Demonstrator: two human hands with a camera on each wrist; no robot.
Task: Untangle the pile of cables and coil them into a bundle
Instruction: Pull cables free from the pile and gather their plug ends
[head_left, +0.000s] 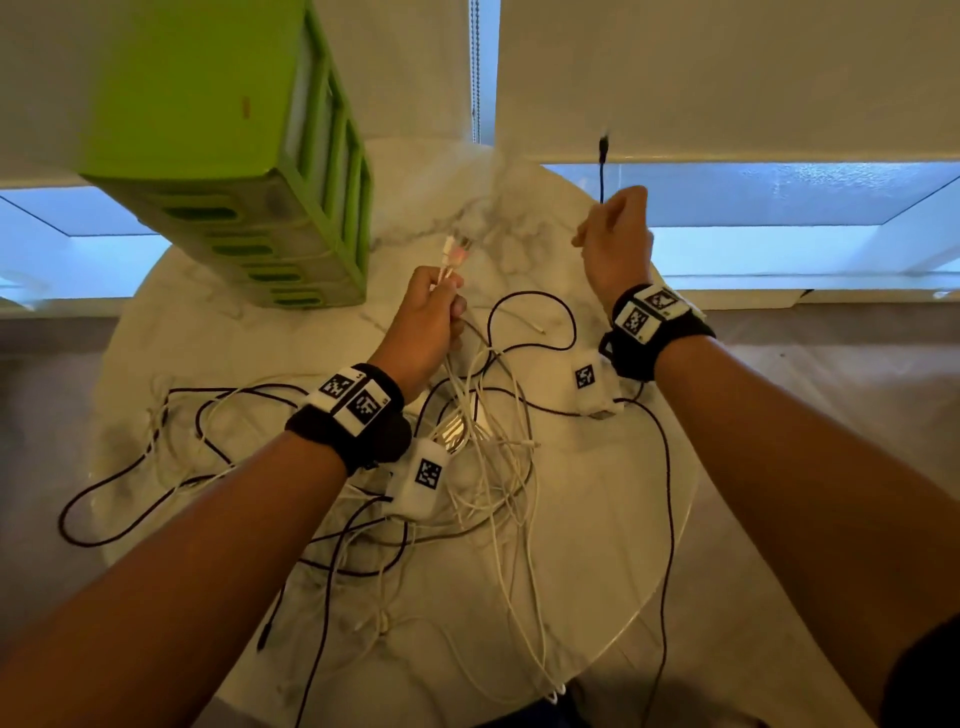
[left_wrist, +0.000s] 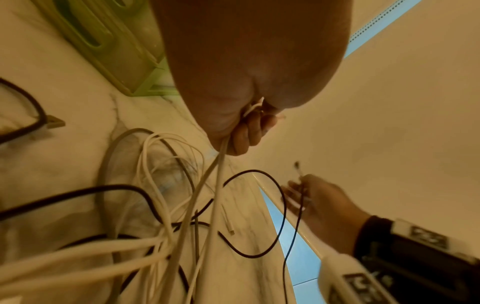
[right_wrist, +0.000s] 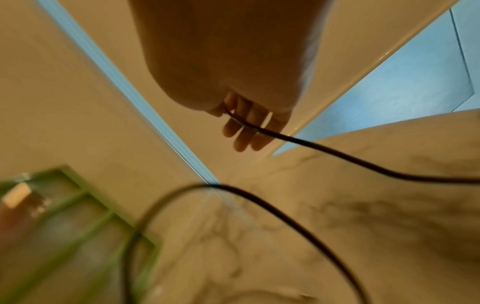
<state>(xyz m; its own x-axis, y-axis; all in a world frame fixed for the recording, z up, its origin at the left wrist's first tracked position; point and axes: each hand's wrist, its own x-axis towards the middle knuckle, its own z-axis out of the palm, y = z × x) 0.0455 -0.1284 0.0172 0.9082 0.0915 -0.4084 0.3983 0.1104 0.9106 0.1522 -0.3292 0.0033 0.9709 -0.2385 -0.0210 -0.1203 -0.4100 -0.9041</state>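
A tangle of white and black cables (head_left: 483, 457) sprawls over the round marble table (head_left: 613, 561). My left hand (head_left: 434, 317) grips several white cables (left_wrist: 221, 164) in a fist above the table's middle; their plug ends (head_left: 453, 254) stick up out of it. My right hand (head_left: 615, 244) is raised at the far right edge and pinches a thin black cable (right_wrist: 324, 152). Its plug end (head_left: 603, 143) stands up above the fingers (right_wrist: 246, 131), and the rest trails down to the table.
A green slotted plastic organiser (head_left: 249, 156) stands at the table's far left, close to my left hand. Behind the table are white blinds and a window sill (head_left: 779, 301). Black cable loops (head_left: 83, 514) hang past the left and right table edges.
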